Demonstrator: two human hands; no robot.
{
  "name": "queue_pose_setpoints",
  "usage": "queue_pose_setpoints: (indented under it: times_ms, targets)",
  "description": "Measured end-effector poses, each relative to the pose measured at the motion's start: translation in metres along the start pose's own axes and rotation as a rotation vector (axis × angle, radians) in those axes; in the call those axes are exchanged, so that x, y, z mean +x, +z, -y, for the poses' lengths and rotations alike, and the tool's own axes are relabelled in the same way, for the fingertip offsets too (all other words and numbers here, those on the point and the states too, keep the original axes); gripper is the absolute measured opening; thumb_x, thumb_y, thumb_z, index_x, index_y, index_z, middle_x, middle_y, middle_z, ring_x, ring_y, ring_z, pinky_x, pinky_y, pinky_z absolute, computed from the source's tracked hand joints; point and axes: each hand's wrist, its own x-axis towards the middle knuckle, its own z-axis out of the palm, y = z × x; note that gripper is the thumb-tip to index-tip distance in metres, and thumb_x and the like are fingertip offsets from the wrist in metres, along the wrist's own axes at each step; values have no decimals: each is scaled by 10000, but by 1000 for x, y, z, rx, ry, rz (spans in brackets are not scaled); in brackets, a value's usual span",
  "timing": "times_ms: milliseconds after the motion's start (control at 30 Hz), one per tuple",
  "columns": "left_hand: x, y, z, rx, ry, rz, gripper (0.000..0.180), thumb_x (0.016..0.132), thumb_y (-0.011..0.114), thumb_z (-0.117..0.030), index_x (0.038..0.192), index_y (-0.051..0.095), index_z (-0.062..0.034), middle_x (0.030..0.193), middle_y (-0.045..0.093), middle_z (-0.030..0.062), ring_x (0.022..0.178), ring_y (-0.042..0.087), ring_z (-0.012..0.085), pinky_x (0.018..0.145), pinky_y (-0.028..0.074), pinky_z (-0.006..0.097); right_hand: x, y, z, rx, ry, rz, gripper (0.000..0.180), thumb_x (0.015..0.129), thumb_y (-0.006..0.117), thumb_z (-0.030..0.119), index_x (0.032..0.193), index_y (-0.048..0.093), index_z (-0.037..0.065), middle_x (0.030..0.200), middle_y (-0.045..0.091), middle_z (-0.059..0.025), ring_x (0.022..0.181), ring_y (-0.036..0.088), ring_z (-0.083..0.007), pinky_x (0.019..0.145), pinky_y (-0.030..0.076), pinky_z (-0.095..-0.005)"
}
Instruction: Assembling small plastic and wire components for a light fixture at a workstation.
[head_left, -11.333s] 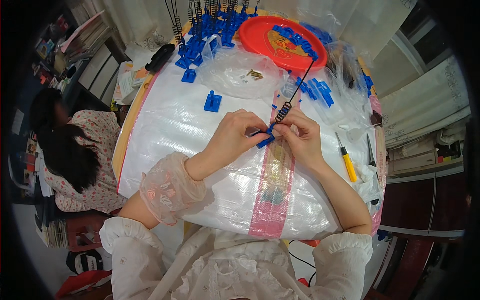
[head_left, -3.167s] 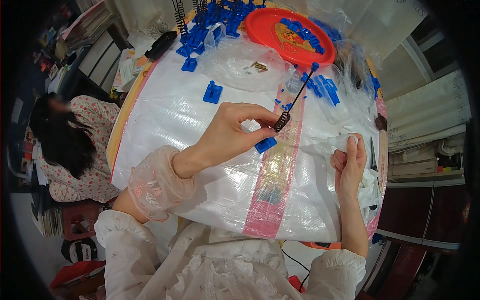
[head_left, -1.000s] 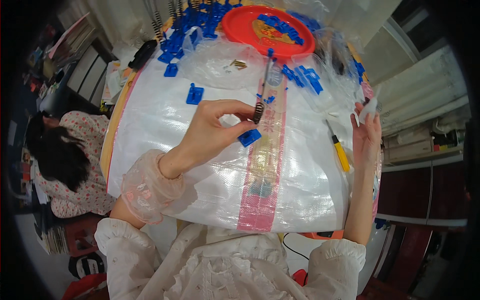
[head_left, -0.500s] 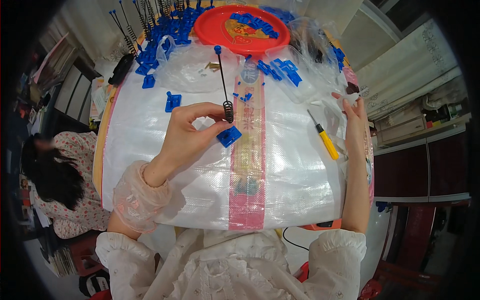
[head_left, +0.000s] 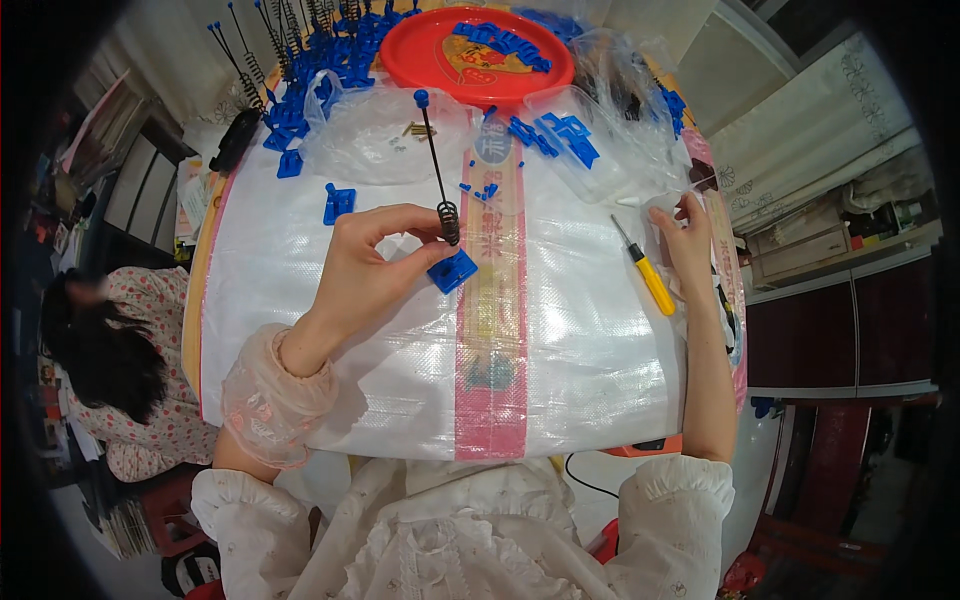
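Note:
My left hand (head_left: 378,255) pinches the lower end of a black coil spring (head_left: 447,222), just above a square blue plastic base (head_left: 453,271). From the spring a thin black rod (head_left: 433,150) rises, tipped with a blue knob, leaning slightly left. My right hand (head_left: 684,238) is at the right side of the table, fingers bent but apart, beside a clear plastic bag. I see nothing plain between those fingers. Close to its left lies a screwdriver (head_left: 653,281) with a yellow handle, its tip pointing away from me.
A red tray (head_left: 400,62) with blue parts stands at the far side. Many spring-and-base pieces (head_left: 345,65) crowd the far left. Screws (head_left: 418,130) lie on a clear bag (head_left: 350,150). Small blue bits (head_left: 487,191) and a blue base (head_left: 338,205) lie nearer. A person (head_left: 125,370) sits at the left.
My right hand has drawn in toward the screwdriver and its fingers have bent more. My left hand keeps its pinch on the spring; the whole view has shifted slightly.

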Motion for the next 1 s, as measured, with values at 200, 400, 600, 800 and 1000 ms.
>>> queue_pose_setpoints:
  times_ms: [200,400,600,800,1000]
  targets:
    - [-1,0,0,9,0,5,121,825,766,28,944,767,7,963,776,84,891,705,135,868,545,295,-6,-10,19,-133,-139,-43,471,796,828,233,1083,570,-37,1041,577,-119,939,539,-237,849,454,-355]
    - [-1,-1,-2,-1,-14,10,128,832,762,28,957,770,4,972,777,79,873,699,125,852,545,286,-8,-68,30,-321,-179,42,339,819,810,198,1007,620,-11,907,618,-67,855,555,-174,784,448,-320]
    - [-2,-1,-1,-59,-62,0,146,835,754,33,977,773,7,983,779,73,862,692,114,831,544,276,-58,-80,117,71,-146,408,140,850,752,88,894,659,-7,763,614,-17,757,522,-88,736,415,-251]
    - [-6,-3,-1,-80,-46,4,192,839,749,24,1028,773,7,989,779,72,879,689,114,829,537,280,-84,-10,161,280,-347,611,126,826,760,42,906,670,4,842,656,-18,773,533,-110,733,425,-260]
    - [-5,-4,-9,-92,-38,-2,208,836,750,20,1043,772,6,958,772,66,893,688,126,843,536,284,-83,45,188,375,-486,615,228,826,770,46,1018,648,21,925,684,-46,816,577,-145,753,465,-288]
